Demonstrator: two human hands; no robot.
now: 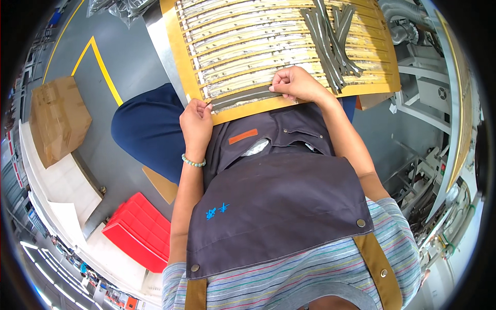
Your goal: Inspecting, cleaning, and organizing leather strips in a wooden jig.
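Dark grey strip (240,97) lay along the near edge of a yellow slotted board (180,51), left hand (197,123) pinching its left end, right hand (297,83) pinching its right end, loose grey strips (324,49) crossed farther up the board, brown carton (59,119) well off left.

A wide stretch over the board (183,51) lies open beyond both hands, from its left edge to the pile of grey strips (326,46). That pile blocks passage rightward, reaching down to the near border; a narrower lane separates it from the right edge. The left hand (197,121) fills the near left corner, the right hand (299,84) the near edge's middle.
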